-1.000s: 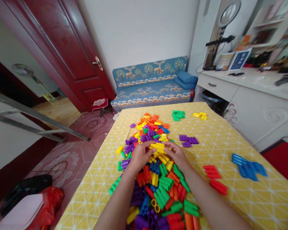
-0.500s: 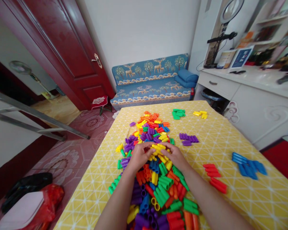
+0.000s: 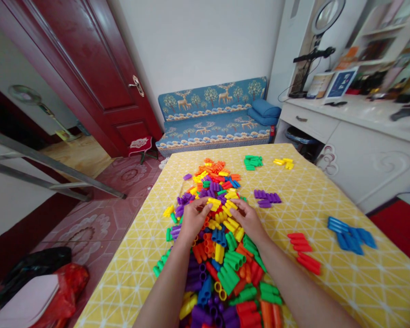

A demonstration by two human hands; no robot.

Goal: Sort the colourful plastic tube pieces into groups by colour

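My left hand (image 3: 195, 218) grips a yellow piece (image 3: 213, 203) between thumb and fingers, over the long pile of coloured plastic tube pieces. Just to the right, my right hand (image 3: 248, 217) pinches another yellow piece (image 3: 229, 207). A small gap separates the two hands. Beneath them lie more yellow pieces (image 3: 233, 224), a blue piece (image 3: 219, 237) and green pieces (image 3: 229, 279). Purple pieces (image 3: 267, 197) sit apart from the pile, to the right of my right hand.
On the yellow tablecloth (image 3: 294, 196) are separate groups: green (image 3: 253, 162), yellow (image 3: 284, 162), red (image 3: 304, 253) and blue (image 3: 351, 235). A blue patterned sofa (image 3: 212, 123) stands beyond the table, and a white cabinet (image 3: 369, 155) at the right.
My hands have moved apart slightly, the left one shifting left. The yellow pieces, close together between the hands before, are now separated, one in each hand. The camera view has shifted slightly.
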